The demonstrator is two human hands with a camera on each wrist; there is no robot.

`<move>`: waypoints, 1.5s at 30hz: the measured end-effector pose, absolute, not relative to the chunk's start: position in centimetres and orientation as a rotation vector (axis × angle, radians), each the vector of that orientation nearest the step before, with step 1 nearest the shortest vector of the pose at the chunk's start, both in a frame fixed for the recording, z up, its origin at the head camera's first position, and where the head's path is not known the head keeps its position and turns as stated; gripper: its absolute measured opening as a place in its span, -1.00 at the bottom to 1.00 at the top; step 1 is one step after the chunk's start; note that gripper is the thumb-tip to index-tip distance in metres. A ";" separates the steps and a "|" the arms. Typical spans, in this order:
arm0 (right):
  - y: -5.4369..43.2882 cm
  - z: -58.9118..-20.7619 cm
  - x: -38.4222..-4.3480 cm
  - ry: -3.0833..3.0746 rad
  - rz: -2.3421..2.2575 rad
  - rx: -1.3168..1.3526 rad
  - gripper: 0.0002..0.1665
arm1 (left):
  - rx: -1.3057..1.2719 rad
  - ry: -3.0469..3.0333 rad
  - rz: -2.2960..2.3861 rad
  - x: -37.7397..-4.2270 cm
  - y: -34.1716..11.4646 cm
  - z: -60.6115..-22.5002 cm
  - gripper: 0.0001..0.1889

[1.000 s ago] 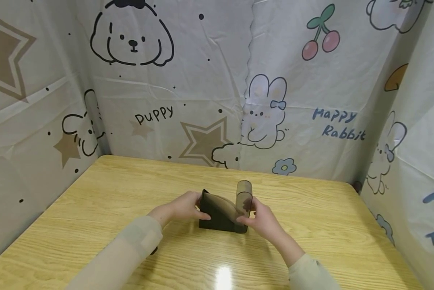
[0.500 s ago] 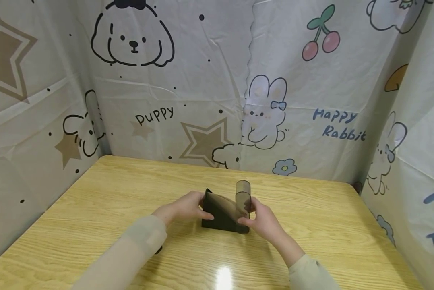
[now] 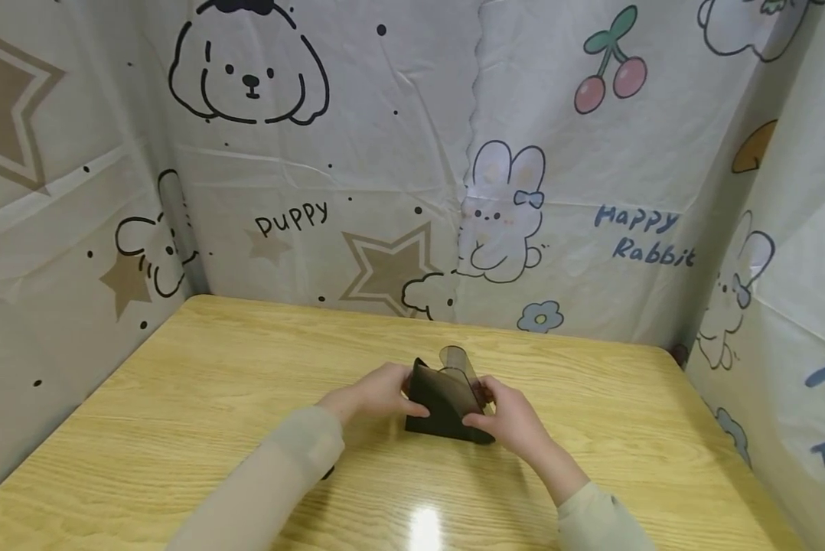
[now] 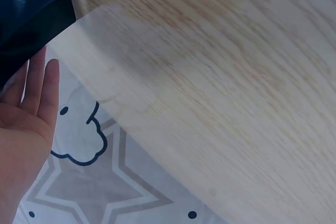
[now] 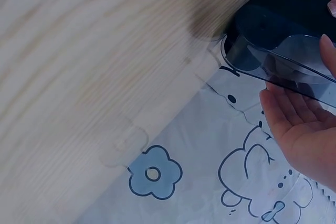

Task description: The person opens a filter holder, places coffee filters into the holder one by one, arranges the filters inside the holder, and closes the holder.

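A black wedge-shaped box (image 3: 440, 413) stands on the wooden table in the head view, its high side to the left. A smoky see-through cover (image 3: 457, 360) joins it at the right and leans left and back. My left hand (image 3: 385, 392) grips the tall left side of the box, thumb in front; in the left wrist view its fingers (image 4: 35, 82) reach the dark box. With thumb in front and fingers behind, my right hand (image 3: 512, 419) holds the cover's lower right part. The right wrist view shows the clear cover (image 5: 278, 64) between thumb and fingers.
The wooden table (image 3: 247, 344) spreads around the box. A printed cloth (image 3: 357, 153) hangs behind it and along both sides. A small black piece (image 3: 327, 473) shows beside the left sleeve.
The see-through cover, upright before, now tilts left and back toward the box. Both hands and the box have shifted right, the left hand more than the right.
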State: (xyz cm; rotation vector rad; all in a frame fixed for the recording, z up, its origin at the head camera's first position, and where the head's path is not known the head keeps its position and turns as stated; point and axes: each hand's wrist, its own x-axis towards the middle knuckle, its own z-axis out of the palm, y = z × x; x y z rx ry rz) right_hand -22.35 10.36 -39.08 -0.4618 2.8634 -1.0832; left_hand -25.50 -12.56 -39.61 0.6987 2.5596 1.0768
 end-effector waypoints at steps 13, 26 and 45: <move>10.1 -39.0 -22.6 2.908 -1.020 -0.466 -0.55 | 0.700 2.558 1.089 -25.6 -12.6 -39.6 -0.67; 9.7 -39.3 -22.6 2.932 -0.990 -0.492 -0.49 | 0.697 2.557 1.101 -25.7 -12.8 -39.9 -0.67; 9.1 -39.5 -22.1 3.061 -0.727 -0.572 -0.35 | 0.719 2.563 1.108 -25.4 -12.7 -40.3 -0.64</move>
